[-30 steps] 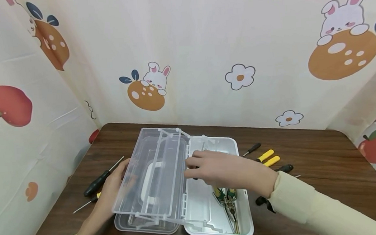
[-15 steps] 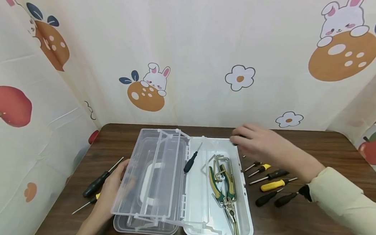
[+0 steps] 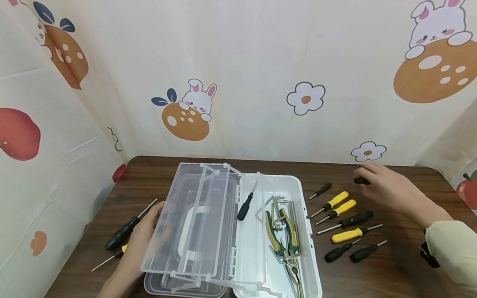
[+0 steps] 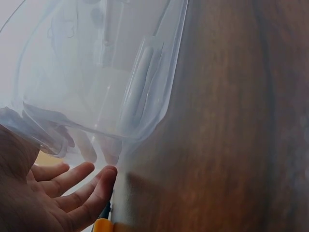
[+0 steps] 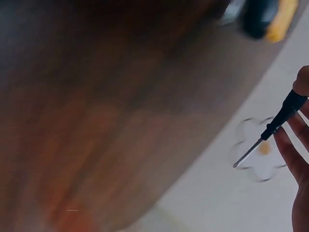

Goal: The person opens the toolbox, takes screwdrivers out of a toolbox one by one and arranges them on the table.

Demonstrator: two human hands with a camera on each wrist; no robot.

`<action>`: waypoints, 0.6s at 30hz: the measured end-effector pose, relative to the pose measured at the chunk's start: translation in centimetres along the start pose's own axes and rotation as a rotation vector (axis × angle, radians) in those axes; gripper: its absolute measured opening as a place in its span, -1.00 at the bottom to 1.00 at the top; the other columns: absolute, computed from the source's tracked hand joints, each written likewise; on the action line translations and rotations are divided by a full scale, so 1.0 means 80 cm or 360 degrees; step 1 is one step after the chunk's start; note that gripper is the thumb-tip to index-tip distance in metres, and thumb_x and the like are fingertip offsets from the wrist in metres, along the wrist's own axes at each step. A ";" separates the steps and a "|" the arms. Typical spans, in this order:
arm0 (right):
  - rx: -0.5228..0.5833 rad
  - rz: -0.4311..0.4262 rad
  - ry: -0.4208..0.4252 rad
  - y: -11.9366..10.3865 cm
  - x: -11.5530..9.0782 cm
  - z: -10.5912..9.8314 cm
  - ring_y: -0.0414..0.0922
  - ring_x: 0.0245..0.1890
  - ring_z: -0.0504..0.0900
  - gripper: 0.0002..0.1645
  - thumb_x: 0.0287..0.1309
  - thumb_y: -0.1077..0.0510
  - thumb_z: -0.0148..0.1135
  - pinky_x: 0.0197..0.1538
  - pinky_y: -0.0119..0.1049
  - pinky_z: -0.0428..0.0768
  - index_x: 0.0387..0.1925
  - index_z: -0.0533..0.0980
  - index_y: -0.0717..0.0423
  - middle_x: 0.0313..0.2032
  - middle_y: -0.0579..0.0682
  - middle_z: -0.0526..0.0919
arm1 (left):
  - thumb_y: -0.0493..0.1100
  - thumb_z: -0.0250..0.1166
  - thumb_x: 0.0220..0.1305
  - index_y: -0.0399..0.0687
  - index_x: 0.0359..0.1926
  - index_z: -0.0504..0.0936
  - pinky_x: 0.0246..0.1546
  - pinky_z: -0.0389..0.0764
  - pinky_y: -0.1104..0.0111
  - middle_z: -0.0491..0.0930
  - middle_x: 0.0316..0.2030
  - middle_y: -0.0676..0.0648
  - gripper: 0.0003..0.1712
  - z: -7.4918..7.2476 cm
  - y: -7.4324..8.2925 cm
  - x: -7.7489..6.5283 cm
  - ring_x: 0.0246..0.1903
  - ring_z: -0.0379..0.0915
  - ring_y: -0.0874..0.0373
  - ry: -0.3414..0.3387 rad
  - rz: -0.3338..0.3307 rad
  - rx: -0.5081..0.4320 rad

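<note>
My right hand (image 3: pixel 386 188) pinches a screwdriver (image 5: pixel 285 113) with a black handle, above the back right of the table. In the right wrist view its metal shaft points away from the fingers. My left hand (image 3: pixel 143 234) is at the left side of the clear lid (image 4: pixel 77 87), fingers spread and gently bent at its edge. That lid is swung open to the left of a white toolbox (image 3: pixel 249 257). Inside the box lie green-and-yellow pliers (image 3: pixel 291 257), several hex keys (image 3: pixel 284 202) and a small black screwdriver (image 3: pixel 245 208).
Right of the box, several black and yellow screwdrivers (image 3: pixel 346 236) lie in a rough column on the wooden table (image 3: pixel 378 281). To the left are a large black screwdriver (image 3: pixel 122 233) and another with a yellow-and-black handle (image 3: pixel 121 251). A patterned curtain (image 3: pixel 250 66) hangs behind.
My right hand has moved from over the box out to the right, carrying a black-handled screwdriver. The small screwdriver in the box has shifted slightly. My left hand stays at the lid.
</note>
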State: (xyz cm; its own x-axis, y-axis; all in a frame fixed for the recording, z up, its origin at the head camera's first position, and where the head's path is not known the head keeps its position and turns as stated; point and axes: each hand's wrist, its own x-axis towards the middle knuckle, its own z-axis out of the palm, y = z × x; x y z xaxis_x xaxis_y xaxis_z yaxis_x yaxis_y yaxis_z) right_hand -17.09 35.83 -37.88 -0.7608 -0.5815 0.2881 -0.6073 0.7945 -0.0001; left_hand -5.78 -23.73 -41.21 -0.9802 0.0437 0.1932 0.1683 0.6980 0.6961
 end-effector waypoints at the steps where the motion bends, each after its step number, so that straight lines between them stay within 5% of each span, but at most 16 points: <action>1: 0.0017 0.0061 -0.0058 0.005 -0.006 0.003 0.07 -0.11 0.68 -0.52 0.01 0.33 0.52 -0.19 0.08 0.69 0.02 0.61 0.10 -0.06 0.06 0.68 | -0.21 0.28 0.43 -0.20 0.46 0.34 -0.28 0.65 0.39 0.67 0.10 -0.27 -0.35 0.000 0.000 0.000 -0.21 0.60 0.15 0.0001 0.0002 0.0003; 7: 0.0105 0.0274 -0.0358 0.019 -0.027 0.015 0.10 -0.08 0.68 -0.65 0.20 0.29 0.43 -0.17 0.10 0.69 0.01 0.59 0.09 -0.06 0.09 0.66 | -0.21 0.28 0.42 -0.21 0.46 0.33 -0.26 0.66 0.39 0.67 0.11 -0.27 -0.35 0.001 0.000 0.000 -0.18 0.61 0.11 0.0001 -0.0007 0.0008; 18: 0.0161 0.0263 -0.0427 0.026 -0.029 0.024 0.06 -0.11 0.69 -0.71 0.20 0.33 0.39 -0.15 0.08 0.69 -0.05 0.57 0.09 -0.10 0.06 0.66 | -0.24 0.28 0.41 -0.19 0.46 0.33 -0.27 0.66 0.40 0.67 0.12 -0.27 -0.35 0.001 -0.002 0.001 -0.18 0.61 0.10 -0.0004 -0.0013 0.0002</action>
State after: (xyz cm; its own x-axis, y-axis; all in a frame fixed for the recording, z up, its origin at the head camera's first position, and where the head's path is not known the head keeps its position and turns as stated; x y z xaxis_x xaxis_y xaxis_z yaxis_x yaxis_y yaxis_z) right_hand -17.00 38.51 -40.40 -0.8758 -0.4824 0.0138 -0.4802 0.8682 -0.1249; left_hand -5.89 -23.77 -41.36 -0.9818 0.0397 0.1857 0.1600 0.6990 0.6970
